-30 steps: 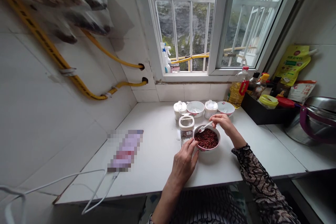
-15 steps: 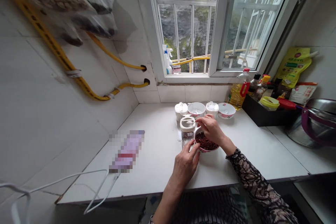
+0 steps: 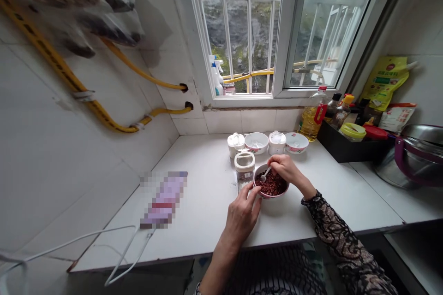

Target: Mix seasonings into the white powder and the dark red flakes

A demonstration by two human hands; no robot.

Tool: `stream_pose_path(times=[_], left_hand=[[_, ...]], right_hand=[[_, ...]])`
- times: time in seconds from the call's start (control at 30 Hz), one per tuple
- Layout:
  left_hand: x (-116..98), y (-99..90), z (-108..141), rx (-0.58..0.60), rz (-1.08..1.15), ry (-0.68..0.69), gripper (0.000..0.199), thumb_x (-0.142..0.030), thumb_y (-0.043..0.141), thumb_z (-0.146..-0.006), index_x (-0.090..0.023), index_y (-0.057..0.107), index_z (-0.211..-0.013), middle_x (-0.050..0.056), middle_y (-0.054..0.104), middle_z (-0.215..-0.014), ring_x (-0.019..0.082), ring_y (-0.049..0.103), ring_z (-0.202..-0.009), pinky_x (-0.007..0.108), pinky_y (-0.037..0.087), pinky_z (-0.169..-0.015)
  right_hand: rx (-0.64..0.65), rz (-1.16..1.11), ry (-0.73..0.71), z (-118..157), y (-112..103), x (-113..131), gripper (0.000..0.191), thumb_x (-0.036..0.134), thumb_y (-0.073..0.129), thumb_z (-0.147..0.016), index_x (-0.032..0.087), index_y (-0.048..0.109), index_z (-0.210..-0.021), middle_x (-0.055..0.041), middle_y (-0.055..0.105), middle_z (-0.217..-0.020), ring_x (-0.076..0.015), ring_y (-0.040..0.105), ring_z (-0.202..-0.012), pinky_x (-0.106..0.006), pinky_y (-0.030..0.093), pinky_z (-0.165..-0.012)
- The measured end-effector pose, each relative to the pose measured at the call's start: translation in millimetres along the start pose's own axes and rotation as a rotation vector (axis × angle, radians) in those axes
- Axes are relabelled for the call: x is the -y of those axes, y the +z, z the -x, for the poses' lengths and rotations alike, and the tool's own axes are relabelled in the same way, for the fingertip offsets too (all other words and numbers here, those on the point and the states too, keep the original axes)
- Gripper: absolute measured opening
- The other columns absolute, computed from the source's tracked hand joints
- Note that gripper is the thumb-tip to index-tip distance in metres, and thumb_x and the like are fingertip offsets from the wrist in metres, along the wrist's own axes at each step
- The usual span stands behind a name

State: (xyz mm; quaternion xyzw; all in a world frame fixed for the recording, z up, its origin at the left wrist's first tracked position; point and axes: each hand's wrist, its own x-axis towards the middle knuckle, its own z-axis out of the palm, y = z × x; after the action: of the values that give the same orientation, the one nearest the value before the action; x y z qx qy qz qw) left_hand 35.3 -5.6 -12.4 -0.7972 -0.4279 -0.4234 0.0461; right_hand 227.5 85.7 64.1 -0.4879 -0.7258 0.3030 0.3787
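A bowl [image 3: 273, 197] with a pink-patterned outside stands on the counter, filled with dark red flakes [image 3: 275, 186] that look like crushed dried chilli. At its left rim, my left hand [image 3: 243, 212] steadies it with thumb and fingers. My right hand [image 3: 284, 168] is closed around the handle of a small white spoon [image 3: 264, 178], whose bowl end is down at the flakes. Just left of the bowl stands a clear jar [image 3: 244, 167] with a cream rim. Behind are two white lidded jars [image 3: 277, 143] and two white bowls [image 3: 296, 143].
An oil bottle [image 3: 312, 114] and a black box [image 3: 349, 148] of seasoning bottles stand at the back right. Farther right is a steel pot [image 3: 391, 170] with a purple handle. On the left, a white wire stand [image 3: 128, 258] sits near a blurred purple item [image 3: 166, 199].
My right hand has brought the spoon from above the cream-rimmed jar down into the bowl of flakes. My left hand stays at the bowl's rim. The view has shifted slightly.
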Motion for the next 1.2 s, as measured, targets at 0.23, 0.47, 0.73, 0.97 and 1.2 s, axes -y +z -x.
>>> stream_pose_path(times=[0.23,0.47,0.73,0.97,1.2], left_hand=[[0.4,0.7,-0.1,-0.01,-0.013,0.009,0.035,-0.012,0.052,-0.089,-0.023,0.052,-0.123,0.01,0.063,-0.12,0.022,0.066,-0.106,0.03,0.06,-0.08],[-0.1,0.9,-0.2,-0.014,-0.025,0.008,0.034,-0.012,0.052,-0.089,-0.022,0.052,-0.122,0.01,0.063,-0.12,0.022,0.067,-0.106,0.03,0.06,-0.079],[-0.2,0.9,-0.4,-0.005,-0.01,-0.002,0.035,-0.012,0.052,-0.089,-0.023,0.052,-0.123,0.01,0.063,-0.121,0.021,0.066,-0.107,0.03,0.06,-0.08],[-2.3,0.5,-1.5,-0.016,-0.014,0.005,0.035,-0.01,0.053,-0.088,-0.022,0.052,-0.121,0.011,0.063,-0.12,0.022,0.066,-0.107,0.03,0.06,-0.08],[-2.4,0.8,-2.3,-0.025,-0.009,0.007,0.036,-0.01,0.052,-0.087,-0.022,0.052,-0.121,0.011,0.063,-0.119,0.022,0.066,-0.106,0.03,0.06,-0.08]], right_hand=[[-0.058,-0.183,0.138,-4.8,-1.4,-6.3,0.018,0.017,0.047,-0.063,0.019,0.064,-0.061,0.0025,0.057,-0.042,-0.0135,0.052,-0.044,-0.024,0.041,-0.052],[-0.062,-0.387,0.202,-9.1,-11.4,-8.8,0.014,0.02,0.051,-0.06,0.017,0.065,-0.06,0.0018,0.057,-0.042,-0.0129,0.051,-0.043,-0.025,0.043,-0.051],[-0.031,-0.457,0.231,-12.0,-16.0,-21.2,0.015,0.023,0.055,-0.061,0.016,0.068,-0.062,-0.0004,0.058,-0.043,-0.0141,0.052,-0.045,-0.027,0.044,-0.054],[-0.054,-0.48,0.241,-14.1,-20.5,-26.5,0.015,0.025,0.056,-0.061,0.016,0.068,-0.064,-0.0006,0.058,-0.044,-0.0141,0.052,-0.045,-0.028,0.044,-0.054],[-0.19,-0.494,0.104,-16.4,-6.6,-6.0,0.014,0.028,0.057,-0.068,0.018,0.065,-0.073,0.0,0.063,-0.054,-0.0165,0.059,-0.055,-0.032,0.05,-0.067]])
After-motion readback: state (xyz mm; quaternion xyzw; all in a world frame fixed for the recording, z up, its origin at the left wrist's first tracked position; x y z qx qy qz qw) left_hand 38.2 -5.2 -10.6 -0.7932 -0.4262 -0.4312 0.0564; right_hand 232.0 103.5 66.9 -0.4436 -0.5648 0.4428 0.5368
